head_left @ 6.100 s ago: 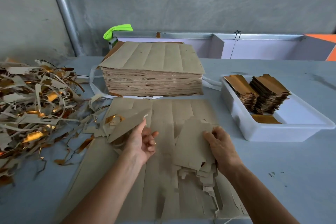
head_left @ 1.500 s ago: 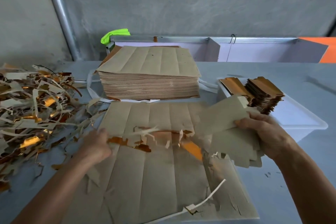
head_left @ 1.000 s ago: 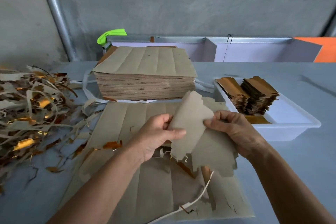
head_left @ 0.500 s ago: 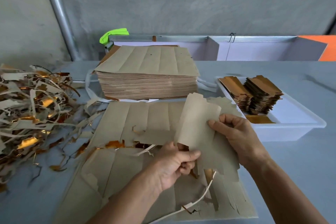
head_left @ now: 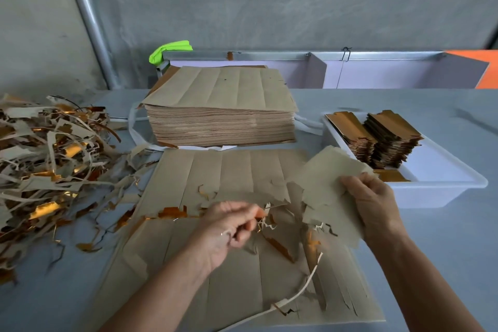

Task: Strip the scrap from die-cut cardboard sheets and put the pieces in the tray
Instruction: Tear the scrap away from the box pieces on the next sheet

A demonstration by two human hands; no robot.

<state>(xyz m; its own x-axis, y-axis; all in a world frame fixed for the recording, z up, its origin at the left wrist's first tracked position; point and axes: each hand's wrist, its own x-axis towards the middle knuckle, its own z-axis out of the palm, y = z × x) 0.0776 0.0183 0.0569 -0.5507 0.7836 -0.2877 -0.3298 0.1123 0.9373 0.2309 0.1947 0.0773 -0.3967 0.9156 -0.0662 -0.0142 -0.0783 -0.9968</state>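
You are gripping the freed pieces (head_left: 327,191) in your right hand (head_left: 373,205) beside the tray (head_left: 436,191), keeping them clear of the sheet (head_left: 229,178) on the desk (head_left: 444,245), while your left hand (head_left: 229,226) fingers are pinching a thin scrap sliver (head_left: 265,214), probably for discarding.

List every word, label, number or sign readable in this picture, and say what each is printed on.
None: no readable text shows anywhere in this view.
The stack of sheets, the pieces held in the right hand, the pieces in the white tray, the scrap pile and the wall bear no print that shows.
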